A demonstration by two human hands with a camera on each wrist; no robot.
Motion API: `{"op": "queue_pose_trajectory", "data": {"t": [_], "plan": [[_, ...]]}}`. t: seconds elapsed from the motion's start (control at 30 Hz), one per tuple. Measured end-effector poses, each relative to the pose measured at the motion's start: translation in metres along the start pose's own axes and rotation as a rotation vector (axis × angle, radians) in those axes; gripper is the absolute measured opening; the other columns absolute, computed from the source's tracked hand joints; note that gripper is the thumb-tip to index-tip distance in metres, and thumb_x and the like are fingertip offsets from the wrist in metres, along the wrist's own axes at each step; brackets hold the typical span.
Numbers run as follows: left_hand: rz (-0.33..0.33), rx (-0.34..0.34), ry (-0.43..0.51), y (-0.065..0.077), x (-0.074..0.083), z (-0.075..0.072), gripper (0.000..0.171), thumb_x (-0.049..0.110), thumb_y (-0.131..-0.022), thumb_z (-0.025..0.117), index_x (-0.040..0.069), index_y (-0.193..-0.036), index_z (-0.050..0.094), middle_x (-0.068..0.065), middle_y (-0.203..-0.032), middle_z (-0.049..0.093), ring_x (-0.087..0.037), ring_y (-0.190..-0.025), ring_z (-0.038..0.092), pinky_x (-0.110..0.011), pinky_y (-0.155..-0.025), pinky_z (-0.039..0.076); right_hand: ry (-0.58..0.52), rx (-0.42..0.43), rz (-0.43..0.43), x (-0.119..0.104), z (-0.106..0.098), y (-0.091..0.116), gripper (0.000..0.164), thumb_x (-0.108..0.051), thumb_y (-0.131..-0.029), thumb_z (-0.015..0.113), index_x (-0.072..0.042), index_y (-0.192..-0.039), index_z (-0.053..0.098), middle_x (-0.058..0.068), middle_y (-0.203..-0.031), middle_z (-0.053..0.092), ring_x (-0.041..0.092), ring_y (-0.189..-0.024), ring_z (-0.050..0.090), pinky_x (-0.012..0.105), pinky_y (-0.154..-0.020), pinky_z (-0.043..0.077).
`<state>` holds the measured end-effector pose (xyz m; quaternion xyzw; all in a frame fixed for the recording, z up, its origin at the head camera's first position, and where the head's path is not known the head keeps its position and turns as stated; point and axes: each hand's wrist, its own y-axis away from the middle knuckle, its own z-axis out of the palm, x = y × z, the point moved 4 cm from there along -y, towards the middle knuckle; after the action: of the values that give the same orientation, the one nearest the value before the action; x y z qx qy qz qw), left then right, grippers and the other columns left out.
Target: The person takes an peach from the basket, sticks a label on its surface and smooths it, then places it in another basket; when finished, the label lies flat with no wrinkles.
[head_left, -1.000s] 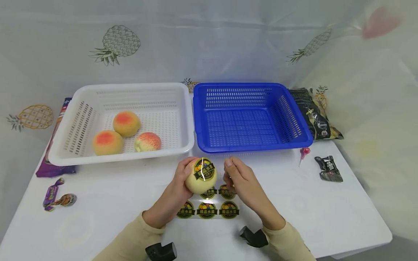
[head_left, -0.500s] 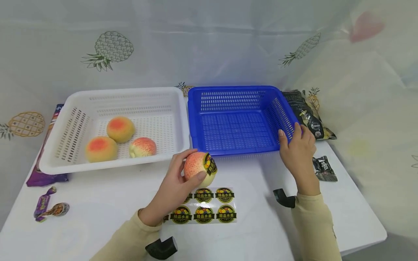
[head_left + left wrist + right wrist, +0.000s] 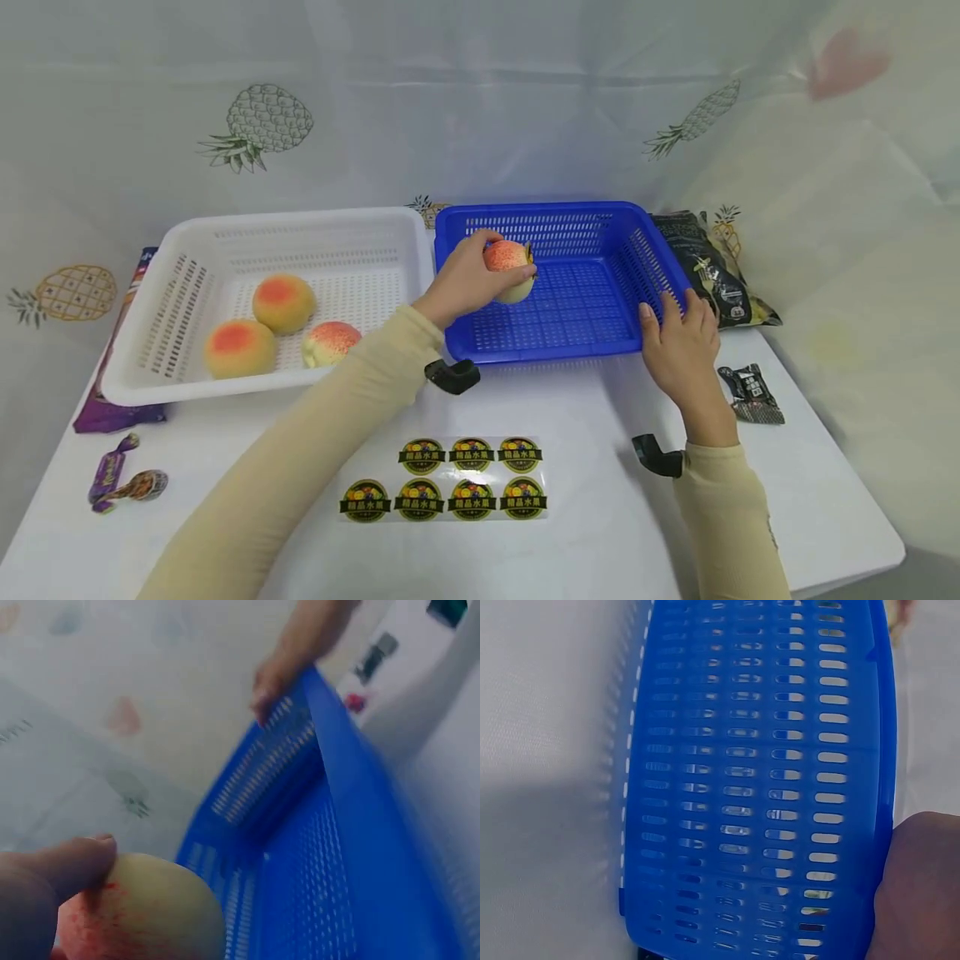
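Glare spots the sticker sheet (image 3: 444, 478), while the left wrist view looks blurred.

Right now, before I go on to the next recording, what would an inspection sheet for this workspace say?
Surface: white table; sticker sheet lying on it.
Work items: peach with a dark sticker at its edge, held over the blue basket; three more peaches in the white basket.
Clutter: black snack bag and small black packet at right; purple bag and small sweets at left.
Hands: left hand grips the peach; right hand rests on the blue basket's rim, grip unclear.
Cables: nothing seen.
Surroundings: pale curtain with pineapple prints.
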<state>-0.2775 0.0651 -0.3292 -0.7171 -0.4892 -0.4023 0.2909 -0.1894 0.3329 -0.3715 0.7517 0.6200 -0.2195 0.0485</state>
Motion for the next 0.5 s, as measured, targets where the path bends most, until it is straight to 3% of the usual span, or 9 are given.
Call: {"op": "queue_pose_trajectory", "data": {"t": [0.2,0.37,0.5], "plan": [[-0.116,-0.107,-0.223,-0.028,-0.011,0.021,0.070,0.040,-0.075,0.066,0.008,-0.129,0.035,-0.018,-0.127,0.028,-0.024,-0.097,0.048,-0.033,-0.077,0.048,-0.006,0.004,-0.001,-0.001,-0.001,0.001,0.064,-0.047,-0.094,0.017,0.003,-0.133,0.030,0.027,-0.142,0.005,0.044,-0.130,-0.005,0.065,-0.096,0.001],[-0.187,-0.192,-0.339,-0.033,-0.017,0.032,0.073,0.040,-0.075,0.067,0.004,-0.130,0.034,-0.022,-0.131,0.026,-0.031,-0.110,0.045,-0.037,-0.088,0.044,-0.007,0.006,-0.003,0.000,0.000,0.001,0.064,-0.046,-0.094,0.018,0.003,-0.131,0.033,0.027,-0.142,0.005,0.044,-0.130,-0.005,0.065,-0.096,0.002],[-0.212,-0.203,-0.343,-0.033,-0.020,0.034,0.076,0.036,-0.072,0.071,0.005,-0.130,0.034,-0.021,-0.134,0.027,-0.032,-0.117,0.041,-0.038,-0.093,0.040,-0.007,0.014,-0.007,0.001,0.002,0.001,0.063,-0.046,-0.094,0.018,0.003,-0.130,0.035,0.027,-0.142,0.006,0.044,-0.130,-0.004,0.065,-0.096,0.002]]}}
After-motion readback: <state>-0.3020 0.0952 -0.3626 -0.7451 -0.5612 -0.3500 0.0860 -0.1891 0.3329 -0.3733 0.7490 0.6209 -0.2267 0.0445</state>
